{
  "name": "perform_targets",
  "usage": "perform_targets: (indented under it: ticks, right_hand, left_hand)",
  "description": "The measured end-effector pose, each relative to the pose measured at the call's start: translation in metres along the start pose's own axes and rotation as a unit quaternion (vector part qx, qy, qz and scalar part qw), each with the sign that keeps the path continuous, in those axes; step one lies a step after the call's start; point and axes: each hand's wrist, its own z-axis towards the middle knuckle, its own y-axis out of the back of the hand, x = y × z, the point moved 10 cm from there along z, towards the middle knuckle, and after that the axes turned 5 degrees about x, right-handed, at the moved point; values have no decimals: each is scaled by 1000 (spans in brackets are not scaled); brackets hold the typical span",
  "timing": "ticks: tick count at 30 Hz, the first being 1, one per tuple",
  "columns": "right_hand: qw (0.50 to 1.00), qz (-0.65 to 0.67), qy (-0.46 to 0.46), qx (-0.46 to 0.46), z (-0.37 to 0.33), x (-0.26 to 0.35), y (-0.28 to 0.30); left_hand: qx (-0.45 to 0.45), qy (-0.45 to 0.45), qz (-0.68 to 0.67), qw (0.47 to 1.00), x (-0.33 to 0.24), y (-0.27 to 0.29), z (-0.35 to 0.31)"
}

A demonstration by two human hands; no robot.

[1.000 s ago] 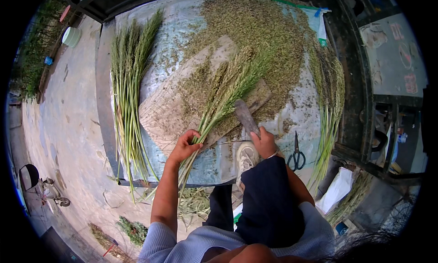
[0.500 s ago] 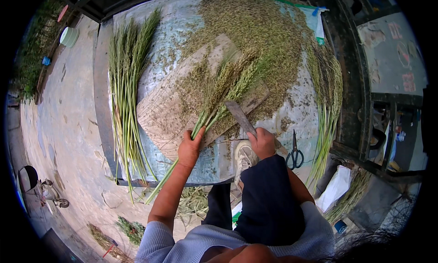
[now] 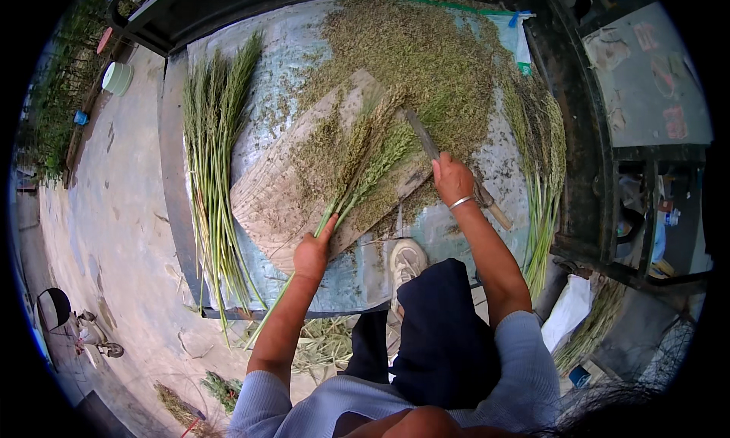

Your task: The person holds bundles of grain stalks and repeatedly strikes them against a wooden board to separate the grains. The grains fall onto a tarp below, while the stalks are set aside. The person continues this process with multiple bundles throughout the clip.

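My left hand (image 3: pixel 312 257) is wrapped round the stems of a few grain stalks (image 3: pixel 378 166). Their seed heads rest across a slanted wooden board (image 3: pixel 262 183) strewn with loose seed. Higher and to the right, my right hand (image 3: pixel 454 178), with a bracelet at the wrist, grips a flat dark bar (image 3: pixel 420 132). The bar points up and left, its far end just right of the seed heads; whether it touches anything I cannot tell. By the right wrist shows a wooden handle (image 3: pixel 499 215), apparently of another tool lying on the sheet.
A heap of threshed seed (image 3: pixel 403 39) covers the upper sheet (image 3: pixel 293 46). Bundles of stalks lie at left (image 3: pixel 217 134) and right (image 3: pixel 544 172). My shoe (image 3: pixel 407 263) stands on the sheet's near edge. A dark metal frame (image 3: pixel 582 172) borders the right side.
My right hand has moved up and to the right, taking the bar off the stems toward the seed heads' right side. The black scissors no longer show. My left hand keeps its hold.
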Motion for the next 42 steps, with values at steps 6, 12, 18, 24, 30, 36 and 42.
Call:
perform_targets:
  ticks: [6,12,18,24,30,36,42]
  right_hand:
    - [970,79,226,31,-79,105,-35]
    - [981,35,191,22,-19,32,-34]
    - [988,66,136,32,-28,30,-35]
    - [988,118,99,4,-48,64,-23]
    - [987,79,131,42,-40,50,-44]
    - [999,-23,10,-34,18,-39,34]
    - [967,62,247,21,-59,92,-21]
  left_hand:
    - [-3,-6,-4,1000,2,-3,-3]
    - [-8,-25,-19,999,-4,0,2]
    - [-11,-47,-42,998,-2,-1,2]
    - [-17,-16,-29,999,7,-12,1]
    - [-32,-39,-15,999,13,1,-2]
    - [-28,-19,17,999,19,-7,-8]
    - [-43,-44,14,998,14,-5,-6]
